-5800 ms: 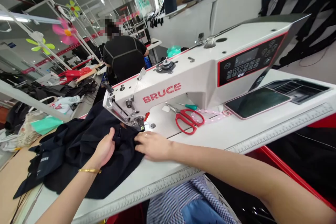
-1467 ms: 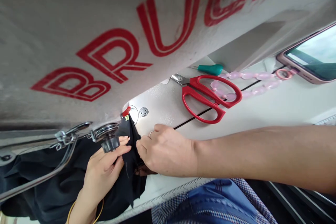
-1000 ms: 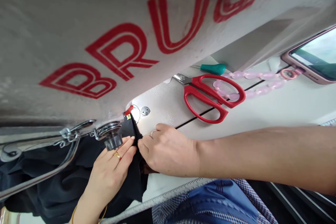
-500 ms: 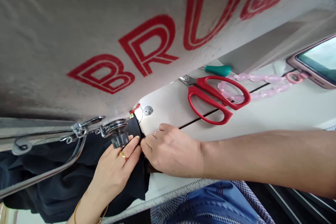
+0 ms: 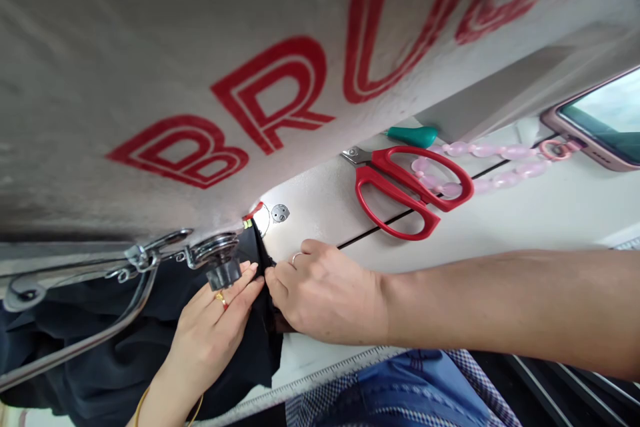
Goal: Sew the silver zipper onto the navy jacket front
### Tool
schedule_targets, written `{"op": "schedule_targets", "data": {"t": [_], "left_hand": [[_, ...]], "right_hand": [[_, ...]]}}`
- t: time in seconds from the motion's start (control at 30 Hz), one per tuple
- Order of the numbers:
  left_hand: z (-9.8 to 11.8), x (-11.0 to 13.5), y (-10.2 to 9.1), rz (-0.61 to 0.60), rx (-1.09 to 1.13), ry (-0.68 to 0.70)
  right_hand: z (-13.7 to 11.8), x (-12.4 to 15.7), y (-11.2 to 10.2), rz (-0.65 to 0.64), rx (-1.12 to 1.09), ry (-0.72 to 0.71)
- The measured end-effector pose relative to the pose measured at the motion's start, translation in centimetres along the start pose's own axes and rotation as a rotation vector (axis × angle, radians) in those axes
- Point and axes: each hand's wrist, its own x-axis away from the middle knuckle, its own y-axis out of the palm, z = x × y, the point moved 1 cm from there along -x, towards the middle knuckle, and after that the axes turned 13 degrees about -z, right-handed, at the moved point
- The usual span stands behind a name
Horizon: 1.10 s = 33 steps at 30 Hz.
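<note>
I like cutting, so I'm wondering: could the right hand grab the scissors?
Probably yes: the scissors lie close by the right hand, and nothing shows between them, but it would likely have to leave the cloth.

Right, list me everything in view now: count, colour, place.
Sewing machine with bold lettering: 1, pale grey, red letters, top
Round ridged knob: 1, black, machine's left end
Bent metal rod: 1, silver, lower left
Loop-handled metal scissors: 1, red handles, right of centre
Bulbous tool handle: 1, teal, behind the scissors
Oval-bead strap: 1, pink, partly under the scissors
Slim phone: 1, pink frame, right edge
Smooth tabletop: 1, white, under these
Ruler strip: 1, pale, tabletop's near edge
Crumpled cloth: 1 or more, black, lower left
Lap clothing: count unclear, blue and checked, bottom
Finger rings: 2, gold (left), silver (right)
Bracelet: 1, gold, left wrist
Left grip: 1, bare, on the cloth
Right grip: 1, bare, at cloth's edge
</note>
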Motion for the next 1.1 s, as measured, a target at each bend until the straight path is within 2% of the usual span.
{"op": "schedule_targets", "data": {"t": [0.37,0.6,0.73,0.9,1.1], "left_hand": [[-0.05,-0.4,0.23,0.053,0.029,-0.027],[0.03,-0.29,0.07,-0.002,-0.045,-0.002],[0.11,-0.59,0.07,0.049,-0.008,-0.028],[0.16,-0.93,0.14,0.055,0.003,-0.039],[0.25,-0.8,-0.31,0.096,0.056,-0.06]], "right_hand": [[0.07,0.06,-0.18,-0.028,-0.019,0.007],[0.09,-0.29,-0.3,-0.048,-0.018,0.043],[0.2,-0.45,-0.2,-0.067,0.003,0.054],[0.25,-0.65,-0.38,-0.006,0.061,0.058],[0.31,-0.79,-0.3,-0.002,0.07,-0.018]]}}
